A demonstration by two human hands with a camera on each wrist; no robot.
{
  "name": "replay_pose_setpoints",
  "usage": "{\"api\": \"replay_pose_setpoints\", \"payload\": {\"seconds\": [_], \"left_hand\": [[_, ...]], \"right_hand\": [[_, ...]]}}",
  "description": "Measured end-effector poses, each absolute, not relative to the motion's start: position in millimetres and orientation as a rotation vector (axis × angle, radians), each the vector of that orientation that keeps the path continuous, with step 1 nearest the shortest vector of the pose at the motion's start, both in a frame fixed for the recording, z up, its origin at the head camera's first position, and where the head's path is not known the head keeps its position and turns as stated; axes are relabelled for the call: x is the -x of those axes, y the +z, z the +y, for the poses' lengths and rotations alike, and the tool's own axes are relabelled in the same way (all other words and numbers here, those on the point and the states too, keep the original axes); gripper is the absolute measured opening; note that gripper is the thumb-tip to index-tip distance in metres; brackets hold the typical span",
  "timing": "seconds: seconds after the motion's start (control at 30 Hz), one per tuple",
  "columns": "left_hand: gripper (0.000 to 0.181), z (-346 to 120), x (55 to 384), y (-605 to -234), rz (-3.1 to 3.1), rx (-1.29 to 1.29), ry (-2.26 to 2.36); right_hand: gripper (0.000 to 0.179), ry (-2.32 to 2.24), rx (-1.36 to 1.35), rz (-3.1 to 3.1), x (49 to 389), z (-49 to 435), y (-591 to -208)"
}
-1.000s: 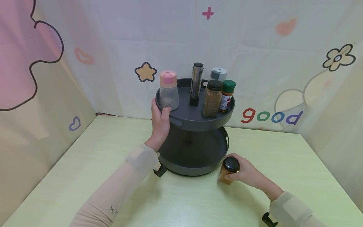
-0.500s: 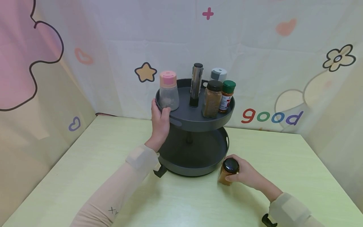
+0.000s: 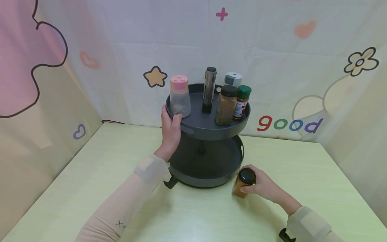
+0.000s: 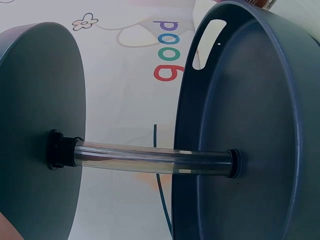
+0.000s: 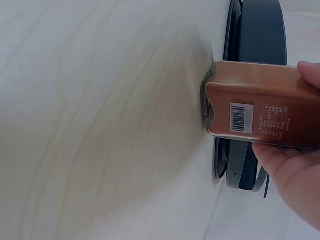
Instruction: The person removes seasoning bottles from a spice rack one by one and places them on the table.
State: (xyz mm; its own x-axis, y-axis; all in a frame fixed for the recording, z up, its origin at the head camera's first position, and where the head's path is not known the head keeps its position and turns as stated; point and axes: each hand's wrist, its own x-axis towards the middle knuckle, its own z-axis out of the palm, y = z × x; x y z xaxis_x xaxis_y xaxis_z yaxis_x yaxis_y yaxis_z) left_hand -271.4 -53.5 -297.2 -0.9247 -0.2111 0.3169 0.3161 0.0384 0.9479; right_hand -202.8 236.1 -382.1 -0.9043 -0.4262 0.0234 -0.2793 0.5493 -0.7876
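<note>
A dark grey two-tier rotating tray (image 3: 211, 134) stands in the middle of the table. My left hand (image 3: 171, 132) grips the left rim of its upper tier, thumb over the edge. The left wrist view shows the central post (image 4: 150, 157) joining both tiers. Down at the right of the lower tier, my right hand (image 3: 264, 184) holds a black-capped spice jar (image 3: 239, 189) filled with orange-brown powder. In the right wrist view, a barcode label (image 5: 242, 118) shows on its side and its base is close to the tabletop. Bare floor shows on the lower tier (image 3: 205, 164).
On the upper tier stand a pink-capped bottle (image 3: 180, 101), a tall slim grinder (image 3: 209, 90), a brown spice jar (image 3: 226, 107), a green-capped jar (image 3: 241, 104) and a grey-white-capped container (image 3: 233, 78). A printed curtain (image 3: 193, 43) hangs behind the pale table (image 3: 199, 215).
</note>
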Motion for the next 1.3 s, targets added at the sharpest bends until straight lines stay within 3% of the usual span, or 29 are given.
{"api": "replay_pose_setpoints", "payload": {"seconds": [0.77,1.3], "left_hand": [[0.064,-54,273,-299,-1.956,0.099,-1.952],[0.063,-55,273,-299,-1.923,0.167,-1.935]], "right_hand": [[0.056,-1.371,0.515,2.491,204,243,-379],[0.053,-1.362,0.613,2.499,204,246,-367]]}}
